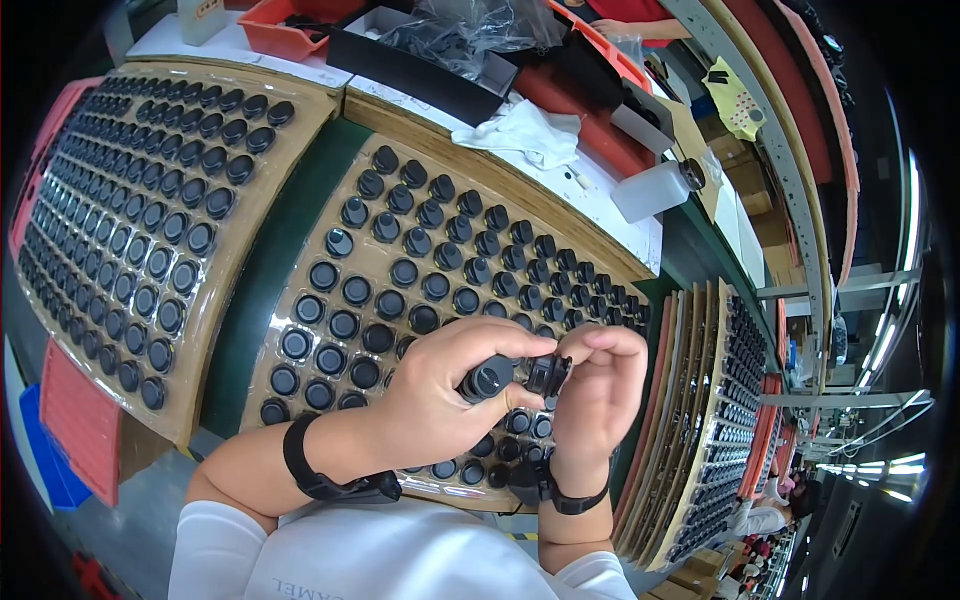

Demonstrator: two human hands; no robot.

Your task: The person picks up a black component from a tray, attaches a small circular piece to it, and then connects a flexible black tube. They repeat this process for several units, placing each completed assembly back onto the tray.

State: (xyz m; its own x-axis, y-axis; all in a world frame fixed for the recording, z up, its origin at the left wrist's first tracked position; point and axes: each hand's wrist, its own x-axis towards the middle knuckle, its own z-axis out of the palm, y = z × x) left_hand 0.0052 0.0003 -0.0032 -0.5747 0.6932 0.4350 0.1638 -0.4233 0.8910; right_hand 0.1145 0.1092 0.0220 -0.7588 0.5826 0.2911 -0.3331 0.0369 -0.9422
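Green surface (285, 235) carries two brown trays of black round caps; I see the near tray (300, 270) under my hands and a fuller left tray (235, 250) beside it. My left hand (450, 385) is clamped on a black cylinder part (487, 379), its fingers curled over the top so most of the part is hidden. My right hand (600, 385) pinches a smaller black part (547, 374) against the cylinder's end; whether the two are joined I cannot tell. Both sit just above the near tray's front rows, which my wrists cover. Stacked trays (700, 420) at the right are bent by the lens and cut off. Behind, a white cloth (520, 130) and a red bin (285, 35) lie among clutter I cannot make out.
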